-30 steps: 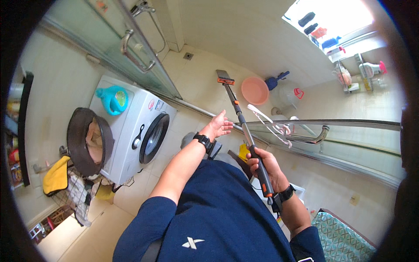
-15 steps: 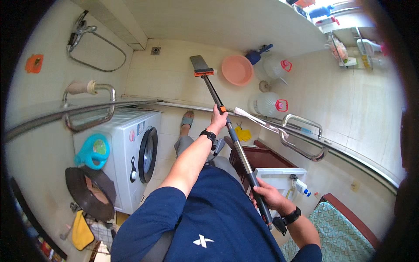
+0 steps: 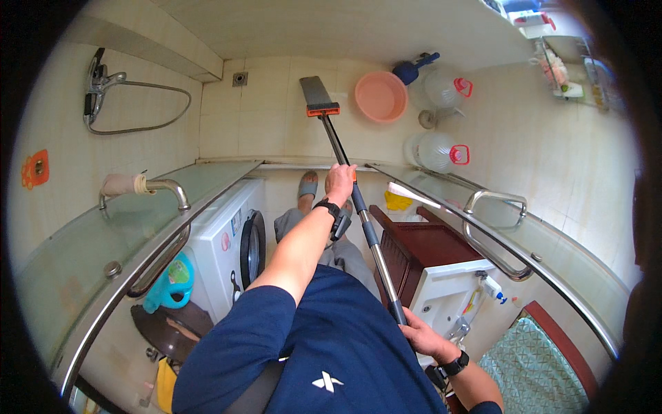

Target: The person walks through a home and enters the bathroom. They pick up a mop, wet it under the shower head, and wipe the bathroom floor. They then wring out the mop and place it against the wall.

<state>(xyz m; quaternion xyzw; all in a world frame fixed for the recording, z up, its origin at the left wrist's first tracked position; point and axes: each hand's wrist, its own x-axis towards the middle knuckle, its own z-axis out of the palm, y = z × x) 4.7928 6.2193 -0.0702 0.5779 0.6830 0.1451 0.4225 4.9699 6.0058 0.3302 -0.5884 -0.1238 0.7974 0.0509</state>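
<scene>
Both my hands are closed on the pole of a long-handled floor scrubber [image 3: 383, 269]. My left hand [image 3: 340, 183] wraps the upper pole beside an orange collar, at the doorway. My right hand [image 3: 424, 335] grips the dark end near my body, lower right. Out on the tiled floor beyond the sill is the scrubber head [image 3: 322, 109], with dark bristles, an orange edge and a grey flat plate pointing away from me. Just right of the head stands a pink basin [image 3: 381, 96]; they are apart.
Glass door panels [image 3: 227, 176] with metal handles flank the doorway. Clear plastic jugs [image 3: 436, 152] and a blue dipper [image 3: 412, 70] stand by the far right wall. A floor drain [image 3: 239, 79] lies far left. Nearer are a washing machine [image 3: 217, 241] and a sink [image 3: 441, 297].
My view has shifted forward, so the glass panels and sink show more fully. Both hands keep their hold on the pole, and the scrubber head stays near the basin.
</scene>
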